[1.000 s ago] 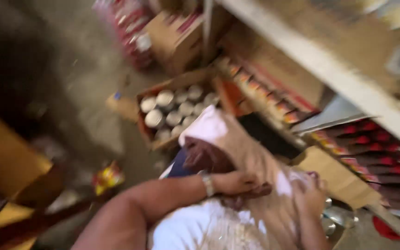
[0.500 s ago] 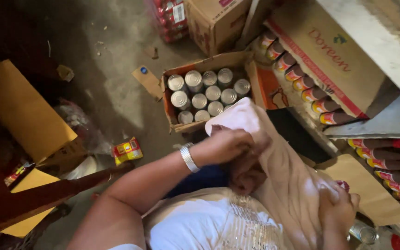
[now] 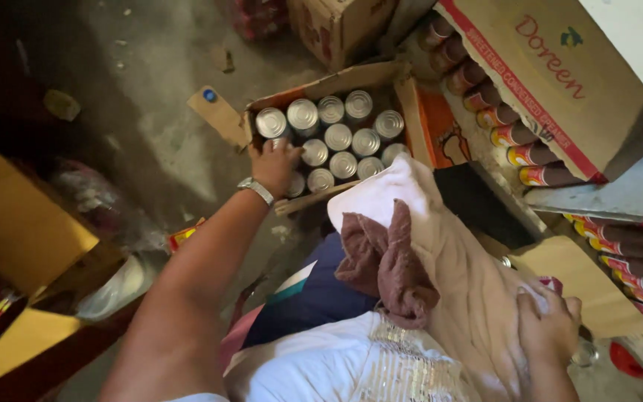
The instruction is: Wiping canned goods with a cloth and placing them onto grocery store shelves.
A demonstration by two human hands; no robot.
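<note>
Here, the left hand (image 3: 275, 165), a watch on its wrist, reaches down with fingers curled over a silver-topped can (image 3: 283, 146) at the near left corner of an open cardboard box of cans (image 3: 333, 80) on the floor. The right hand (image 3: 548, 327) presses flat on beige cloth (image 3: 463, 290) beside shelves (image 3: 619, 195) of cans.

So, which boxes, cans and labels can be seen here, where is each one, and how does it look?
Open cardboard box: on the floor, brown, orange side panel.
Silver-topped cans: upright inside that box; left hand on one.
Large carton: top right, lying flat on the cans there; tan, red edge stripe.
Labelled cans: rows on their sides under it; red, yellow, white.
Right hand: on beige cloth.
</note>
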